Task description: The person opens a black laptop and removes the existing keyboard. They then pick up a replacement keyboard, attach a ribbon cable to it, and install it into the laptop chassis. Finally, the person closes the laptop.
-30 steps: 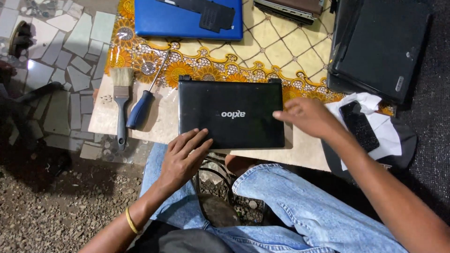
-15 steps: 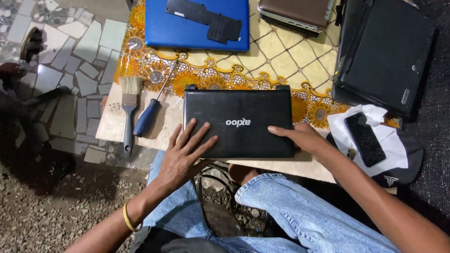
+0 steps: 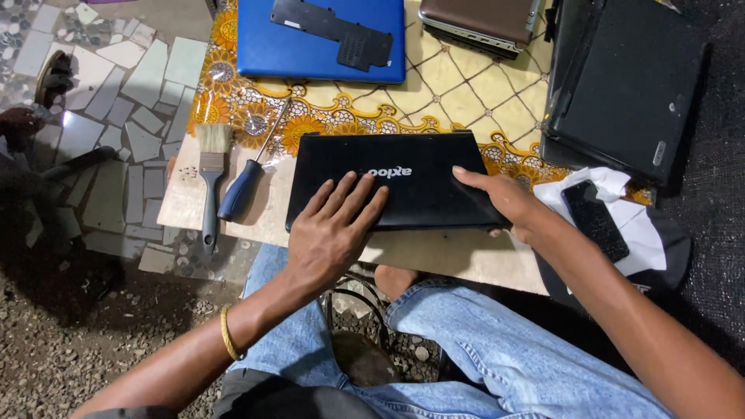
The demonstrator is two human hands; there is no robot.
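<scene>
Low table (image 3: 233, 221), pale top, partly covered by a yellow patterned cloth (image 3: 434, 97) with orange flowers. Floor to the left was a mosaic of broken pale tiles (image 3: 116, 101); nearer, it gave way to gravel and dirt (image 3: 85, 341). A dark mat (image 3: 718, 233) lay at right. Light was even, shadows soft.

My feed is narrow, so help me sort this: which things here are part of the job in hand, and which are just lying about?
In hand:
black laptop, closed, on the table
left hand flat on its lid
right hand gripping its right edge

Lying about:
screwdriver
paintbrush
blue laptop
brown laptop
phone on white cloth
</scene>
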